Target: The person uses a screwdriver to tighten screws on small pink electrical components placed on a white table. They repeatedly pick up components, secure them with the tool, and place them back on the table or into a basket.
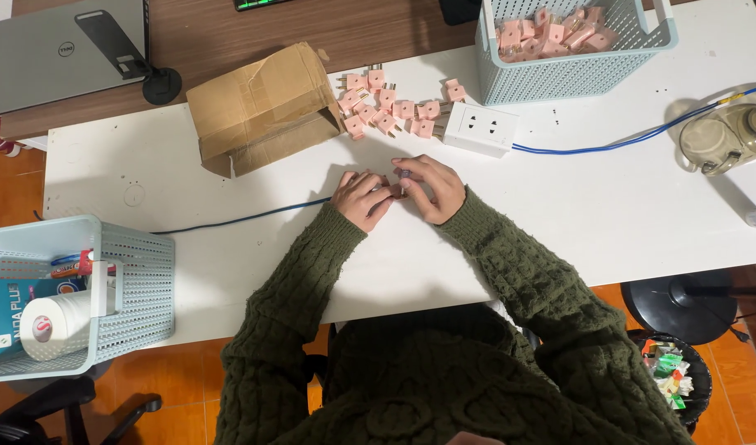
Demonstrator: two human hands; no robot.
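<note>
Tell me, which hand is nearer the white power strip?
Right. The right hand lies just below the power strip; the left hand sits farther away on its left.

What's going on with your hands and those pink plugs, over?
Left hand and right hand together, fingers pinching one small pink plug. Plug pile beside white socket block. Nothing blocking.

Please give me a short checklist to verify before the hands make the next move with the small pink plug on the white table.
1. Both hands meet on one piece: left hand and right hand touch at the table centre: ok.
2. Kind of piece held: mostly hidden by fingers: cannot tell.
3. More pink plugs lie loose within reach: ok.
4. White socket block is free, nothing plugged into its top: ok.
5. Basket of pink plugs stands fully on the table: ok.
6. Cardboard box lies apart from the hands: ok.
</note>
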